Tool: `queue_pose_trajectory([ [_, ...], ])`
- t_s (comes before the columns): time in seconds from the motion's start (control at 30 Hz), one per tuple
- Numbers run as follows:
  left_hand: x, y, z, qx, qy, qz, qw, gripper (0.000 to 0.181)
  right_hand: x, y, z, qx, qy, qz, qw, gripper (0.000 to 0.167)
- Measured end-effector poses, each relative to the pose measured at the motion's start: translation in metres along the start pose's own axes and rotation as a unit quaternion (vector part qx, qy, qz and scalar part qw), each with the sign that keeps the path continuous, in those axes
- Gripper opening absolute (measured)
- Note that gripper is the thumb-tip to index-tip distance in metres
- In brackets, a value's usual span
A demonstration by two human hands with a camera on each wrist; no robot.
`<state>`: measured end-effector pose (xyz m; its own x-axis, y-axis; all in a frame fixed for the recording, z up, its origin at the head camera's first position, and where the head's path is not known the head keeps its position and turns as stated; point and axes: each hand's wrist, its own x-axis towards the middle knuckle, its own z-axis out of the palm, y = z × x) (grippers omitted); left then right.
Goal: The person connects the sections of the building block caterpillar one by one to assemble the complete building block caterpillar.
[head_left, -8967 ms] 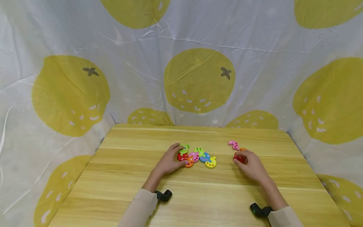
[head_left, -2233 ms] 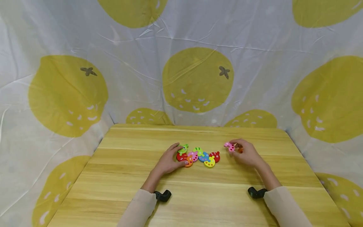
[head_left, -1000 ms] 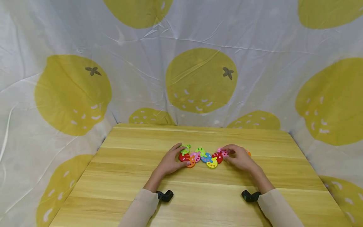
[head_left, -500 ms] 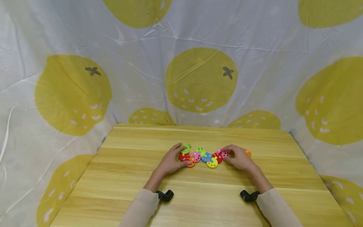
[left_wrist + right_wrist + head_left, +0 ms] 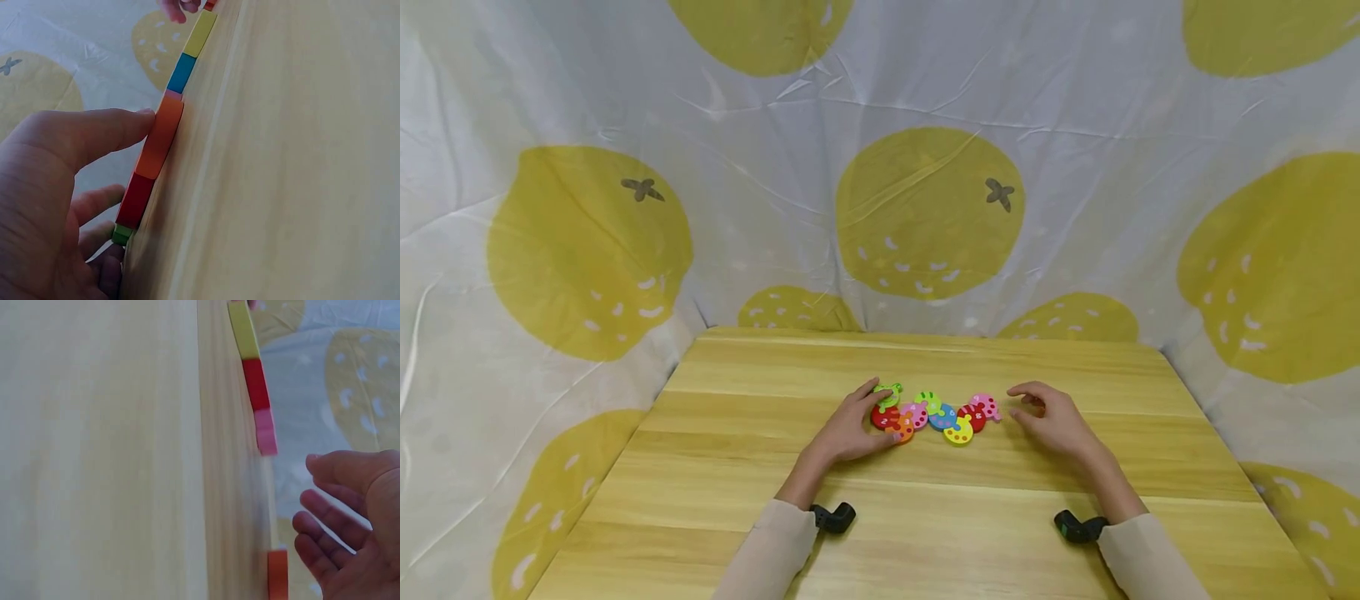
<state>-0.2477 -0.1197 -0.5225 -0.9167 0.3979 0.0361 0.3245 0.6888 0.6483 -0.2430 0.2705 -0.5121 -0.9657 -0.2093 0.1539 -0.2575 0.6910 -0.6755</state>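
Observation:
A number-puzzle caterpillar of joined flat pieces (image 5: 943,417) lies on the table. It runs from a green smiling head (image 5: 889,395) at the left to a spotted pink piece (image 5: 985,407) at the right. My left hand (image 5: 847,425) grips its left end, fingers at the head and thumb on the orange piece (image 5: 164,137) marked 3. Just right of the pink end, my right hand (image 5: 1060,421) hovers with loosely bent fingers and nothing in them. A loose orange piece (image 5: 278,575) shows below the pink end in the right wrist view; in the head view my right hand hides it.
The wooden table (image 5: 910,517) spreads in front and to both sides. Behind it hangs a pale cloth (image 5: 760,208) printed with yellow fruit. A small black camera sits on each wrist, the left one (image 5: 835,517) and the right one (image 5: 1080,527).
My right hand brought the pink piece left to the red piece's end, then let go and drew back to the right. Earlier the red piece was added. My left hand stayed in place.

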Motion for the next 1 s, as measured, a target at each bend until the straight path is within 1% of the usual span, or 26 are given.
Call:
queue_pose_trajectory([
  [0.1, -0.001, -0.001, 0.0, -0.002, -0.002, 0.003, 1.0, 0.081, -0.007, 0.005, -0.008, -0.004, 0.01, 0.001, 0.9999, 0.036],
  [0.3, -0.001, -0.004, 0.0, -0.007, -0.001, -0.002, 1.0, 0.081, -0.016, 0.014, -0.019, -0.023, 0.033, -0.011, 0.9991, 0.037],
  [0.4, 0.0, -0.004, 0.0, -0.002, -0.004, -0.001, 1.0, 0.081, -0.019, 0.017, -0.024, -0.024, 0.039, -0.005, 0.9989, 0.039],
  [0.5, 0.002, -0.003, -0.001, 0.0, -0.006, 0.001, 1.0, 0.081, -0.023, 0.02, -0.03, -0.018, 0.035, 0.011, 0.9992, 0.043],
  [0.6, 0.001, -0.003, -0.001, -0.004, -0.003, 0.006, 1.0, 0.081, -0.026, 0.025, -0.034, -0.021, 0.032, 0.025, 0.9989, 0.048],
  [0.8, 0.002, -0.002, -0.001, -0.002, -0.004, 0.009, 1.0, 0.082, -0.028, 0.034, -0.041, -0.037, 0.041, 0.025, 0.9981, 0.056],
  [1.0, 0.002, -0.002, 0.0, -0.003, -0.002, 0.012, 0.9999, 0.081, -0.026, 0.043, -0.042, -0.038, 0.019, 0.037, 0.9984, 0.065],
])
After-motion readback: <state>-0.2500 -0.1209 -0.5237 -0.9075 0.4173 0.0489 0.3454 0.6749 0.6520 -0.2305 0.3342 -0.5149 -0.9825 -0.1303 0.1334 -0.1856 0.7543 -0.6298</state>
